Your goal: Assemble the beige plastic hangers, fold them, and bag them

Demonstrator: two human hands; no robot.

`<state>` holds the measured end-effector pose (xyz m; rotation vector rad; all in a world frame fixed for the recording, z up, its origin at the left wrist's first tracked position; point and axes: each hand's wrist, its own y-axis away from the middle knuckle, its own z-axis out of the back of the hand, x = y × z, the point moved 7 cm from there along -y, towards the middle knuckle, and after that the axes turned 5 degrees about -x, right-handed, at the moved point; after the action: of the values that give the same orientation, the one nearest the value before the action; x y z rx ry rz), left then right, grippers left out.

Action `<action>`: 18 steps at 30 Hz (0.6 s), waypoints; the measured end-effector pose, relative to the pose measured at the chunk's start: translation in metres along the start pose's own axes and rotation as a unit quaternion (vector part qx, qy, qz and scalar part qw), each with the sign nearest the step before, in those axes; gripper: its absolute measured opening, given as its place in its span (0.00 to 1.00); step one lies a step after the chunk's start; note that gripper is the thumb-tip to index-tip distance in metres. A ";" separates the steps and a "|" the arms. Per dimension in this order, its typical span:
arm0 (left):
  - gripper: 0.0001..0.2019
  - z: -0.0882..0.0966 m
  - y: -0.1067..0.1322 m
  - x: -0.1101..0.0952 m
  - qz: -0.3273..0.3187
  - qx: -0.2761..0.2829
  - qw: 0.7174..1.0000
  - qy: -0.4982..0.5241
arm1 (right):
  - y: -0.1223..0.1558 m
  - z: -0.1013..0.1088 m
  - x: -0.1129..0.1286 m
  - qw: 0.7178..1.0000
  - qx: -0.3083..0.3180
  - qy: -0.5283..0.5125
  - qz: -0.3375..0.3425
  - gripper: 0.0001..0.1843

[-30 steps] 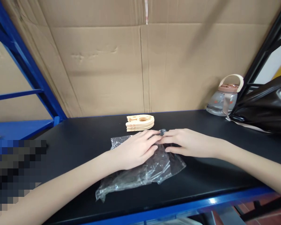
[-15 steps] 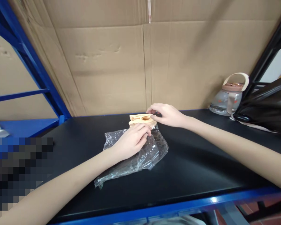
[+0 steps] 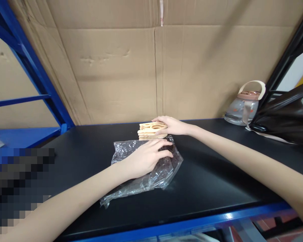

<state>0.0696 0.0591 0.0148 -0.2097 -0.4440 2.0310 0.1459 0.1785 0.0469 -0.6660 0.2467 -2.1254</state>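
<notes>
A crumpled clear plastic bag (image 3: pixel 164 171) lies on the black shelf top (image 3: pixel 217 174). My left hand (image 3: pixel 146 158) rests on the bag with its fingers stretched flat, pressing it down. Just behind the bag sits a small stack of flat beige wooden pieces (image 3: pixel 150 131) with oval cut-outs. My right hand (image 3: pixel 170 125) reaches across to the stack's right end, its fingers curled round the side of the pieces.
A brown cardboard sheet (image 3: pixel 131 67) forms the wall behind. A clear water jug with a pink lid (image 3: pixel 239 107) and a black bag (image 3: pixel 285 117) stand at the back right. Blue shelf posts (image 3: pixel 32 67) run up the left; a blue rail edges the front.
My right hand left the bag and went back to the wooden stack, gripping its right end. My left hand stayed on the bag, which slid slightly toward the stack.
</notes>
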 end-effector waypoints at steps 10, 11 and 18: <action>0.10 0.003 0.000 0.003 0.029 -0.025 0.999 0.000 | 0.056 0.052 0.022 0.994 -0.088 -0.026 -0.055 0.25; 0.10 0.002 0.000 0.003 0.031 -0.023 0.999 -0.002 | 0.066 0.057 0.024 0.995 -0.084 0.009 -0.060 0.22; 0.11 0.015 -0.001 -0.001 0.029 -0.076 0.996 -0.043 | 0.103 0.069 0.022 0.987 -0.013 0.111 -0.116 0.23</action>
<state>0.0660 0.0557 0.0291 -0.2315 -0.6544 2.0706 0.2437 0.1031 0.0711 -0.4911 0.3326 -2.4278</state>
